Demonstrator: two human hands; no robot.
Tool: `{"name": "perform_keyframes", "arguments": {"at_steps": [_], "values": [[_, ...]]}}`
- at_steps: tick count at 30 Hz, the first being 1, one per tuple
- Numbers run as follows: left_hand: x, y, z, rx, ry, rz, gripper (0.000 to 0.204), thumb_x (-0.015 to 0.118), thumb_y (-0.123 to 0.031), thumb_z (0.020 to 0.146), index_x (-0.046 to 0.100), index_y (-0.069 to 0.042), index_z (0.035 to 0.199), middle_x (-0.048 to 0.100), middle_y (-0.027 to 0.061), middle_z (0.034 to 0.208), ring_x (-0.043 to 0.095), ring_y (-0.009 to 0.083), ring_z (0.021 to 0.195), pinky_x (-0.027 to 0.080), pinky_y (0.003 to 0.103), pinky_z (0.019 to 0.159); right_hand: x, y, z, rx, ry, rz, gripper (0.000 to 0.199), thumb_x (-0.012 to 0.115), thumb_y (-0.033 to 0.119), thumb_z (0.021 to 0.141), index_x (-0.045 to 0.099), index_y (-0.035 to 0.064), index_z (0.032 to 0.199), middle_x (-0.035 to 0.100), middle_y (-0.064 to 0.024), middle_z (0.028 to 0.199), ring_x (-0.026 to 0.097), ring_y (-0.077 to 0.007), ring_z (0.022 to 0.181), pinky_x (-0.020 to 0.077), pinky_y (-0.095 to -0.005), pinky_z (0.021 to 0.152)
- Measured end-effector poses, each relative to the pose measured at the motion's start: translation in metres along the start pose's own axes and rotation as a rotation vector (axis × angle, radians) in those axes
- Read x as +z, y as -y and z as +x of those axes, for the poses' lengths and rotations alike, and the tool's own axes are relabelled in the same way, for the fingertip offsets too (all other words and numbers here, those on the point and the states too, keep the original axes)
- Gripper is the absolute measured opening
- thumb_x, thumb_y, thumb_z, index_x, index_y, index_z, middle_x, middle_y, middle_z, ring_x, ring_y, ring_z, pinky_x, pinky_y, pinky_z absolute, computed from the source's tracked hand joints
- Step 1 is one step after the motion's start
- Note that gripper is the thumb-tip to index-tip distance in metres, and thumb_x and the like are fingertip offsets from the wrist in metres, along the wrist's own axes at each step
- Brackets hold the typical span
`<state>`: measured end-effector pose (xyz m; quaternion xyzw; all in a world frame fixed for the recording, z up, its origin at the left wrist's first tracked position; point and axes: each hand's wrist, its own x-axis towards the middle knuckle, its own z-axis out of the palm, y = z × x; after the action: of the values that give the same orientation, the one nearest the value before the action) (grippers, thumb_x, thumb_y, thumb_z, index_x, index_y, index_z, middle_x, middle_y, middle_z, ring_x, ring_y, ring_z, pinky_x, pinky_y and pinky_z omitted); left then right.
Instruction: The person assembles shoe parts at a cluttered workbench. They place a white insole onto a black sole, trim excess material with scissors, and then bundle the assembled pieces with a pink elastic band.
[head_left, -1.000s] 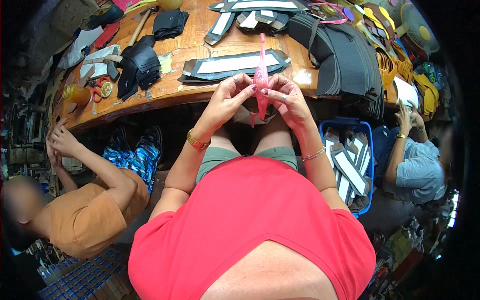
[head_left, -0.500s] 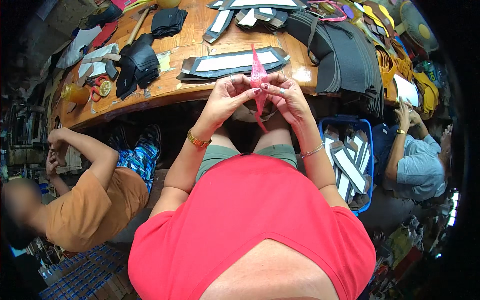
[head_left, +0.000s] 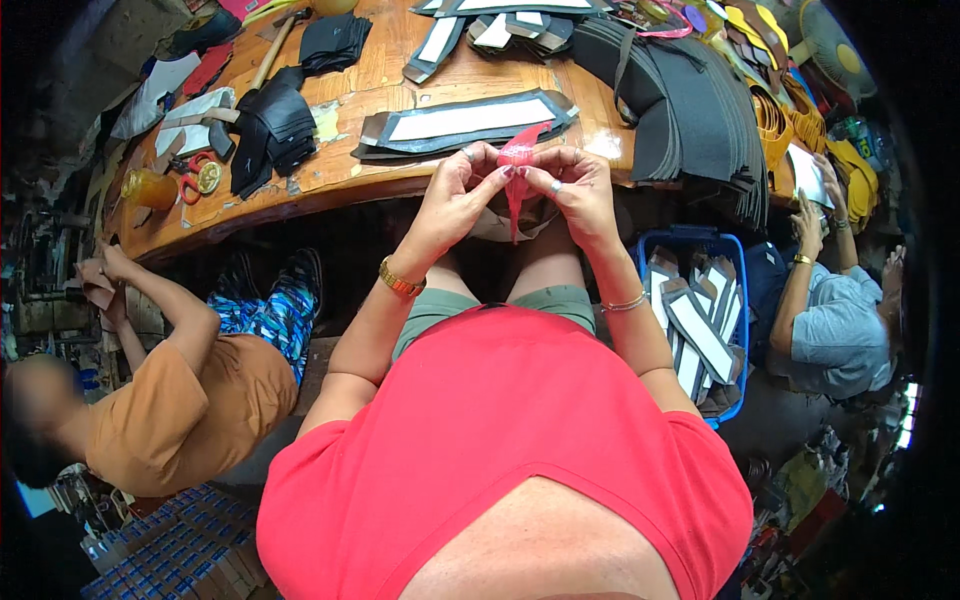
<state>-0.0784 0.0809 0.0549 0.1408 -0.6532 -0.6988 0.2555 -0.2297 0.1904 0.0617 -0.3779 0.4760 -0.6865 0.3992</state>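
Note:
A crinkled strip of thin pinkish-red plastic [head_left: 519, 151] is held upright between my two hands at the table's front edge. My left hand [head_left: 461, 192] pinches one side of it with thumb and fingers. Opposite, my right hand [head_left: 577, 187] pinches the other side, the thumbs close together. The strip's top end leans right, and its lower end hangs down over my lap. Just beyond my fingers lies a long dark piece with a white panel [head_left: 465, 122], flat on the wooden table [head_left: 385, 98].
Stacked black sheets [head_left: 665, 110] stand at the right of the table. On the left are black pieces [head_left: 272, 140], a hammer [head_left: 272, 55], red-handled scissors [head_left: 190, 185] and a jar [head_left: 150, 188]. A blue basket [head_left: 742, 300] holds similar pieces. People sit at both sides.
The plastic strip has shifted slightly up, its top now bending right and its hanging tail shorter. My hands keep pinching it. The person on the left has lowered their arms.

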Motion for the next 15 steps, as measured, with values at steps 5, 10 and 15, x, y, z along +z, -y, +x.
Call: {"name": "perform_keyframes", "arguments": {"at_steps": [5, 10, 15], "values": [[0.002, -0.003, -0.001, 0.030, -0.005, 0.038, 0.010, 0.062, -0.012, 0.095, 0.062, -0.002, 0.097, 0.064, -0.0008, 0.089, 0.057, 0.0046, 0.083, 0.047, 0.021, 0.076, 0.002, 0.000, -0.001, -0.090, -0.007, -0.071, 0.008, 0.070, -0.003, 0.082, 0.069, -0.0022, 0.090, 0.070, -0.0063, 0.082, 0.066, -0.0104, 0.075, 0.0552, -0.0249, 0.069], [-0.001, 0.000, -0.001, 0.052, 0.021, 0.102, 0.010, 0.062, -0.012, 0.095, 0.062, -0.002, 0.098, 0.064, -0.0001, 0.090, 0.058, 0.0057, 0.084, 0.048, 0.022, 0.076, 0.012, 0.006, -0.006, -0.188, -0.043, -0.183, 0.003, 0.070, -0.002, 0.082, 0.068, -0.0009, 0.084, 0.069, -0.0038, 0.080, 0.065, -0.0090, 0.069, 0.0536, -0.0238, 0.066], [-0.025, -0.014, -0.010, 0.009, 0.045, -0.238, 0.014, 0.057, -0.014, 0.097, 0.060, -0.002, 0.104, 0.063, 0.0060, 0.102, 0.059, 0.0136, 0.099, 0.045, 0.029, 0.094, -0.024, -0.006, -0.001, -0.232, -0.183, -0.308, 0.005, 0.064, -0.004, 0.083, 0.063, -0.0022, 0.087, 0.068, -0.0071, 0.080, 0.066, -0.0135, 0.069, 0.0565, -0.0277, 0.065]]}}
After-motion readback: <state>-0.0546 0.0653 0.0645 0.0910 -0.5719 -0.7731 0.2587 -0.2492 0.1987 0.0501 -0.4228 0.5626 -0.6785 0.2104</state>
